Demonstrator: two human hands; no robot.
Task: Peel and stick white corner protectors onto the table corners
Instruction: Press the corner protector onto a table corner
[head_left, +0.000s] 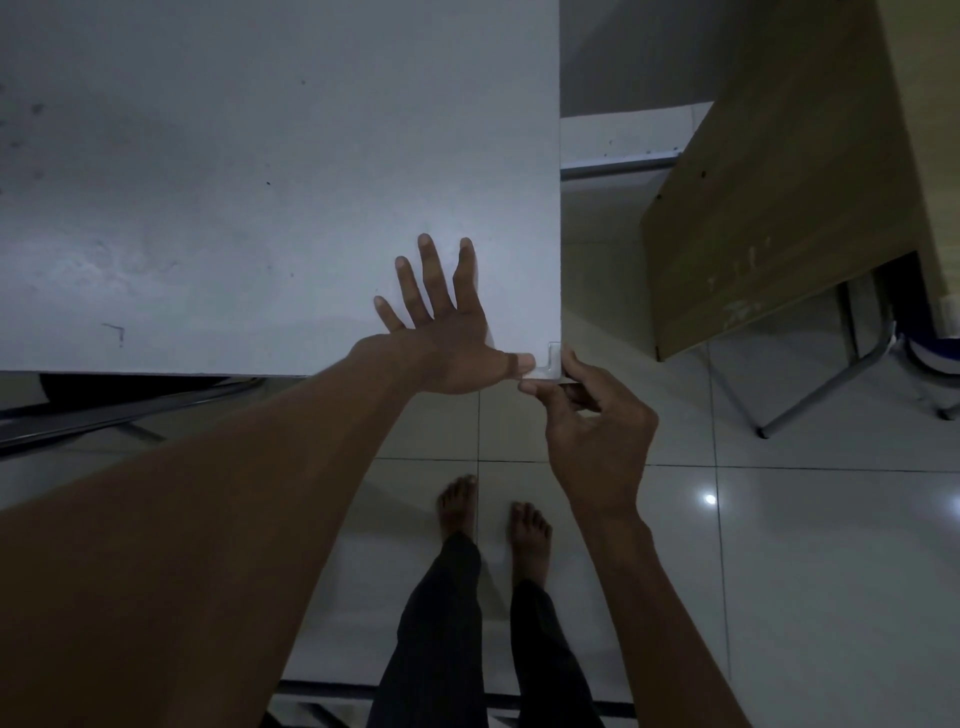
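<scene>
Left hand (447, 332) lies flat on the worktop (260, 182), thumb on the corner protector (551, 364); right hand (592, 415) pinches it at the corner — press every face firmly, edges flush

white corner protector (549, 364), on table (260, 182) corner

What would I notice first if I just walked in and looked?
Two bare hands meet at the near right corner of the big white table. The left hand lies flat with fingers spread, while the right hand pinches a small white corner protector onto that corner.
</scene>
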